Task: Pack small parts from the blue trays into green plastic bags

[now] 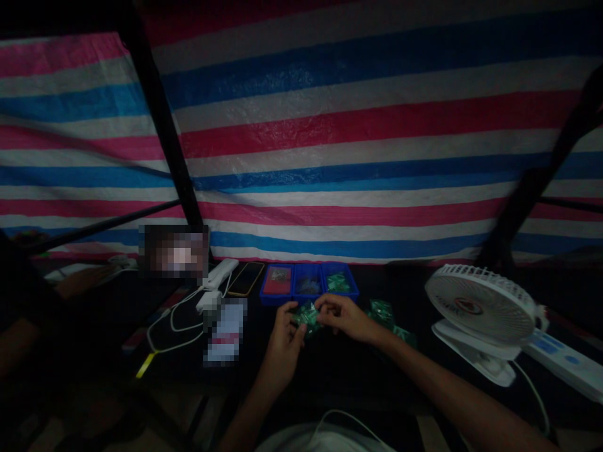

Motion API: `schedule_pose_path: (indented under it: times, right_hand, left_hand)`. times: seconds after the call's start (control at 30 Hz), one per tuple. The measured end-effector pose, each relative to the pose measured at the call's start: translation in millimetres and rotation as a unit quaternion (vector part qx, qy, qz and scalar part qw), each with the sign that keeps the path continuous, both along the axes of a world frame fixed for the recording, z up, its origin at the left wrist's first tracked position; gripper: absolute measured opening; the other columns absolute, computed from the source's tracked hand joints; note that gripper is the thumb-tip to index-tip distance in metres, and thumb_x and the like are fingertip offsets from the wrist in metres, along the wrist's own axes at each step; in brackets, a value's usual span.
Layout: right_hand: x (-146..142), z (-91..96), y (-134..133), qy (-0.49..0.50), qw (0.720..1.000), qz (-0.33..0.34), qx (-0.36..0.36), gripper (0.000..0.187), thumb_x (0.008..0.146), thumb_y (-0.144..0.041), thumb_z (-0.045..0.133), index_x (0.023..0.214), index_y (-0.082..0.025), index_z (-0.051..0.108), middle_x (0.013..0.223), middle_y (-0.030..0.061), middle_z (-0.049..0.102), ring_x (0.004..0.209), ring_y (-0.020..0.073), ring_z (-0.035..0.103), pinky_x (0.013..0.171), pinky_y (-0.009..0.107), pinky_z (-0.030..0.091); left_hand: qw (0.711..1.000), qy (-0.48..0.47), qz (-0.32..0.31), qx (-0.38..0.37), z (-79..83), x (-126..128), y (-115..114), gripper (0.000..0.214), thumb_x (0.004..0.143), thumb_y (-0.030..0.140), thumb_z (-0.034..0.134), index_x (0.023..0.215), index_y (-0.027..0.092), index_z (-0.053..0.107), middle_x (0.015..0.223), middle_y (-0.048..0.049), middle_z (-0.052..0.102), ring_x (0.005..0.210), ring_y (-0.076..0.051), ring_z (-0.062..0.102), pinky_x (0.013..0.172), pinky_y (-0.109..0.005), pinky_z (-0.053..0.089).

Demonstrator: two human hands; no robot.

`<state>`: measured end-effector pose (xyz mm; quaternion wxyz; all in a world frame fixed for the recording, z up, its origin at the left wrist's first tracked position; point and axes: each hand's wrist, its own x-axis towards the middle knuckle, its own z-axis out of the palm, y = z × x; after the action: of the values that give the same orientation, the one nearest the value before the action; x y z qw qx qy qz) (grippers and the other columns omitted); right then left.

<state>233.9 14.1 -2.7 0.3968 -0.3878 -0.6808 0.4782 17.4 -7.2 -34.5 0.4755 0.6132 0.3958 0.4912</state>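
Note:
A small clear plastic bag of green pieces (308,317) is held up between both hands over the dark table. My left hand (286,333) grips its left side, thumb in front and fingers behind. At its upper right edge, my right hand (343,315) pinches the plastic with bent fingers. Just beyond stands a blue tray (293,300) with three compartments: a reddish one with small pale parts, one with dark parts, one with green parts. More green bags (381,312) lie right of my right hand, partly behind the forearm. What the green pieces are is too dim to tell.
A white clip fan (471,307) stands at the right beside a white power strip (565,361). Left of the tray lie a phone (246,279), another power strip (221,274) and looped white cables. Another person's hand (89,278) rests at far left. Striped sheeting hangs behind.

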Motion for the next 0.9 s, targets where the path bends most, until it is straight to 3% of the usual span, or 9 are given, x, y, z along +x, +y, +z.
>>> schedule_pose_path:
  times: [0.07, 0.13, 0.27, 0.4, 0.5, 0.63, 0.77, 0.9]
  right_hand:
    - [1, -0.4, 1, -0.015, 1.000, -0.007, 0.018, 0.042, 0.084, -0.055, 0.081, 0.091, -0.018, 0.065, 0.070, -0.0053, 0.054, 0.058, 0.0098, 0.048, 0.051, 0.020, 0.041]
    - [2, -1.2, 2, -0.025, 0.999, -0.012, 0.034, 0.041, 0.083, -0.054, 0.083, 0.086, -0.017, 0.065, 0.065, -0.0066, 0.049, 0.056, 0.0091, 0.045, 0.052, 0.020, 0.037]
    - [3, -4.5, 2, -0.007, 1.000, -0.016, 0.015, 0.039, 0.085, -0.054, 0.080, 0.095, -0.019, 0.066, 0.061, -0.0083, 0.049, 0.051, 0.0087, 0.044, 0.049, 0.020, 0.035]
    - [2, -4.6, 1, 0.015, 1.000, 0.007, -0.015, 0.041, 0.090, -0.056, 0.073, 0.104, -0.019, 0.064, 0.068, -0.0025, 0.067, 0.050, 0.0105, 0.052, 0.048, 0.021, 0.043]
    - [1, -0.7, 0, 0.020, 1.000, 0.013, 0.001, 0.039, 0.094, -0.055, 0.068, 0.104, -0.017, 0.067, 0.082, 0.0026, 0.074, 0.049, 0.0088, 0.053, 0.048, 0.021, 0.044]
    - [0, 1.9, 0, 0.020, 1.000, -0.007, 0.017, 0.040, 0.094, -0.056, 0.068, 0.104, -0.018, 0.071, 0.079, -0.0016, 0.064, 0.049, 0.0073, 0.052, 0.048, 0.021, 0.044]
    - [-1, 0.7, 0, 0.024, 1.000, -0.006, 0.016, 0.040, 0.091, -0.056, 0.073, 0.101, -0.018, 0.067, 0.075, -0.0044, 0.058, 0.050, 0.0070, 0.049, 0.048, 0.020, 0.046]
    - [-1, -0.3, 0, 0.010, 0.999, -0.008, 0.032, 0.038, 0.087, -0.052, 0.080, 0.094, -0.019, 0.063, 0.073, -0.0058, 0.053, 0.055, 0.0074, 0.047, 0.048, 0.018, 0.046]
  left_hand:
    - [1.000, -0.018, 0.020, -0.002, -0.8, 1, 1, 0.053, 0.091, 0.046, 0.066, 0.134, 0.023, 0.048, 0.090, 0.0024, 0.059, 0.062, -0.011, 0.055, 0.056, -0.022, 0.044]
    - [1.000, -0.018, 0.024, -0.003, 0.4, 1, 1, 0.043, 0.090, 0.049, 0.067, 0.121, 0.021, 0.058, 0.084, 0.0033, 0.057, 0.060, -0.011, 0.053, 0.055, -0.022, 0.042]
    - [1.000, -0.002, 0.001, 0.000, 7.5, 1, -1, 0.037, 0.092, 0.054, 0.067, 0.094, 0.018, 0.068, 0.069, 0.0046, 0.052, 0.057, -0.011, 0.047, 0.053, -0.021, 0.036]
    - [1.000, -0.018, -0.001, -0.011, 10.8, 0, -3, 0.043, 0.092, 0.059, 0.066, 0.102, 0.018, 0.070, 0.061, 0.0065, 0.048, 0.053, -0.011, 0.048, 0.049, -0.020, 0.035]
    - [0.999, -0.040, 0.001, -0.016, 8.4, 0, 0, 0.044, 0.090, 0.057, 0.069, 0.109, 0.017, 0.069, 0.075, -0.0014, 0.065, 0.067, -0.016, 0.063, 0.054, -0.021, 0.043]
    - [0.999, -0.036, 0.020, 0.002, 5.9, -2, 4, 0.042, 0.092, 0.055, 0.064, 0.112, 0.018, 0.071, 0.101, -0.0095, 0.073, 0.085, -0.021, 0.068, 0.061, -0.025, 0.050]
    - [0.999, -0.003, 0.034, 0.010, 5.9, -2, 3, 0.046, 0.099, 0.057, 0.053, 0.108, 0.017, 0.073, 0.089, -0.0055, 0.069, 0.068, -0.016, 0.059, 0.061, -0.026, 0.048]
    - [1.000, -0.010, 0.010, 0.000, 1.2, -1, 3, 0.034, 0.092, 0.049, 0.068, 0.105, 0.018, 0.069, 0.088, -0.0041, 0.067, 0.077, -0.017, 0.061, 0.064, -0.026, 0.048]
